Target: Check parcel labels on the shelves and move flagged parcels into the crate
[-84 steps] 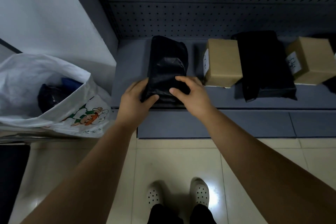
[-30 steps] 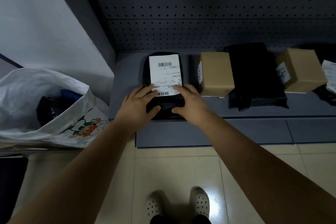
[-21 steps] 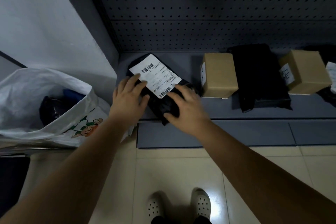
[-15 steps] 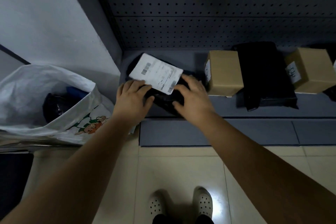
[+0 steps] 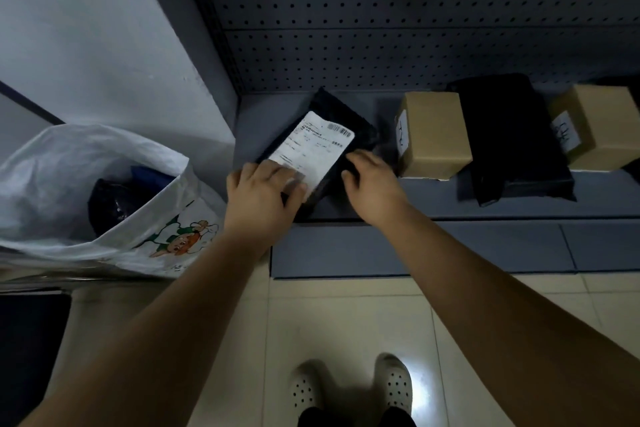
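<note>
At the left end of the grey metal shelf (image 5: 433, 198), from the head view: flat black plastic mailer parcel (image 5: 349, 121), turned askew, white printed label (image 5: 311, 149) facing up. Gripped at the near corner by the left hand (image 5: 259, 194), fingers laid over the label's lower edge, thumb pressed in at the side. Met at its right edge by the right hand (image 5: 372, 184), fingers bent; pinching or merely steadying, cannot tell through the blur.

Further right on the same shelf, apart from this parcel: brown cardboard box (image 5: 436, 135), second black plastic mailer (image 5: 512, 135), another brown cardboard box (image 5: 602, 125) at the frame edge.

Left of the shelf, beyond its upright: white plastic sack with a cartoon print (image 5: 104, 166), mouth open, dark bundles inside. Taken here as the drop point.

Step in hand, by judgement: label check on this parcel, on the verge of lifting it off. Next move calls for a firm hold on both edges, a lift clear of the shelf lip, a swing left past the upright, then a drop into the open mouth.
</note>
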`<action>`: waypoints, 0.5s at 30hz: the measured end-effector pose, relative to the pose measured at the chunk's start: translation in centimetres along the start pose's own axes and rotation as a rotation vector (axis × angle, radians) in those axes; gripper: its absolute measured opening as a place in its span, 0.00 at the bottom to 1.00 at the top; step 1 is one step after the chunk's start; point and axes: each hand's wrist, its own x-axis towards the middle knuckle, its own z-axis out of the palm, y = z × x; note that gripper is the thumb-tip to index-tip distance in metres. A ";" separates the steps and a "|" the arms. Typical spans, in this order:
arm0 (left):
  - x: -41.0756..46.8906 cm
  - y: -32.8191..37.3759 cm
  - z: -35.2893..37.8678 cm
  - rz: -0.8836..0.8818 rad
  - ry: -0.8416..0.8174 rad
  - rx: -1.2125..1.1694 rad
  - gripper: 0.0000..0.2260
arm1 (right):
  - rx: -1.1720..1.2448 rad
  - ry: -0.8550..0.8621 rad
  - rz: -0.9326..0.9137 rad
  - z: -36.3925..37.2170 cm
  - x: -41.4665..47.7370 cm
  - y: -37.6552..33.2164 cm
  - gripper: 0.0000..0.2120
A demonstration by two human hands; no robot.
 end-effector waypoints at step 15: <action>-1.2 -0.1 0.4 -0.425 -0.234 -0.694 0.12 | 0.362 -0.226 0.315 -2.2 -1.9 0.1 0.25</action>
